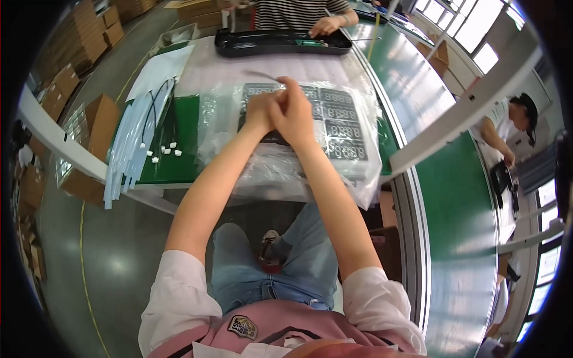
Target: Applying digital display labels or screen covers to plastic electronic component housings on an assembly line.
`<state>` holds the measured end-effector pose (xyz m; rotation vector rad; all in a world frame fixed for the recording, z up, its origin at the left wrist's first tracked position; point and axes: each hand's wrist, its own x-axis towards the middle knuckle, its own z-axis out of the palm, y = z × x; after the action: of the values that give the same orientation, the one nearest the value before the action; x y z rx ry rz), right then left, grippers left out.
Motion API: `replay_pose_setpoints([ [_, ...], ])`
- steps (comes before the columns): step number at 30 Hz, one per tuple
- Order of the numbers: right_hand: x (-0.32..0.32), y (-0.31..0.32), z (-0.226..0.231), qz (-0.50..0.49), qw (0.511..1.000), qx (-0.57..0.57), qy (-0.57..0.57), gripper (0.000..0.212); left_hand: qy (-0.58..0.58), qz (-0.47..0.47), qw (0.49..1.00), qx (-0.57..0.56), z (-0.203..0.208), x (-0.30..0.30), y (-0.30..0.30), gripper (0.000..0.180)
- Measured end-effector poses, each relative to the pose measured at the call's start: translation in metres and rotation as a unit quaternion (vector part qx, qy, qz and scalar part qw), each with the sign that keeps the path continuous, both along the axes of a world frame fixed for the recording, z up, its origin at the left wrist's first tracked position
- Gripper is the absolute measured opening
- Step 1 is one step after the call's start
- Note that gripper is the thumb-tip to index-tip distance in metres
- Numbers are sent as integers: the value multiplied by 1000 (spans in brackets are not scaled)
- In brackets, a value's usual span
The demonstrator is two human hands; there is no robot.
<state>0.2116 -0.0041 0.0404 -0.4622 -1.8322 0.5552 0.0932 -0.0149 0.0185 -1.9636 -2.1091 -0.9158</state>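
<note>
Both of my hands meet above a panel of grey digit displays [343, 128] that lies on clear plastic film [286, 173]. My left hand [261, 111] is closed, its fingers mostly hidden. Against it, my right hand [296, 116] is closed too, with the index finger bent upward. A thin, blurred grey strip [261, 74] sticks out leftward by that fingertip; its kind is unclear. What the fingers grip between them cannot be made out.
Left of the film lie pale translucent strips [128, 146] and black cables with white connectors [167, 150] on the green tabletop [188, 131]. Across the table, a person's hand [327, 25] is at a black housing [280, 46]. White posts [441, 134] flank the table.
</note>
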Motion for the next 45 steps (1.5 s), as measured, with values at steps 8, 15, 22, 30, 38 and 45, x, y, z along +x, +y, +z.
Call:
replay_pose_setpoints([
  [8,9,16,-3,3,983,-181,11,52,-119,-19,993,6,16,6,-6,11],
  [15,10,19,-6,-6,985,-168,-29,56,-142,-38,989,14,14,3,-6,11],
  [22,11,21,-8,7,983,-175,-50,50,-145,-39,989,2,15,3,-8,12],
  [30,12,19,-8,3,984,-168,-56,44,-153,-34,988,-6,16,4,-9,15],
  [38,12,19,-9,4,986,-155,-57,41,-135,-36,990,9,14,3,-9,13],
  [45,12,16,-7,8,985,-164,-43,39,-139,-40,989,-9,16,3,-10,14],
])
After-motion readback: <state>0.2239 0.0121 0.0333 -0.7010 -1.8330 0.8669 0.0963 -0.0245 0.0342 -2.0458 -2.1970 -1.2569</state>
